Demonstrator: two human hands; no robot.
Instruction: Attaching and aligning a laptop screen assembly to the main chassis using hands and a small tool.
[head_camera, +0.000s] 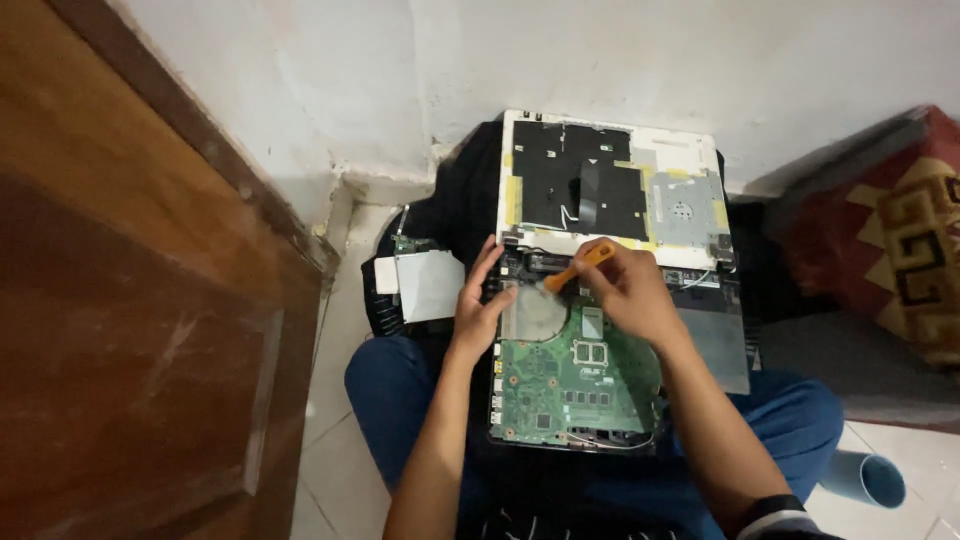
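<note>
The opened laptop (600, 330) lies across the person's lap. Its circuit board (575, 385) sits in the base's near half; the lid panel (610, 180) stands behind, against the wall (620, 50). A removed drive (428, 283) lies left, a pipe (865, 478) right on the floor (330, 440).

Head camera looks steeply down, close over the lap.

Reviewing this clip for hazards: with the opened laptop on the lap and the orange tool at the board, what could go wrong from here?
1. The right hand works an orange-handled tool at the green circuit board; a slip might scratch components.
2. The laptop base rests on the person's knees, not a table, so it could tilt or slide.
3. The left hand touches the bare board, with some risk of static or smudging.
</note>
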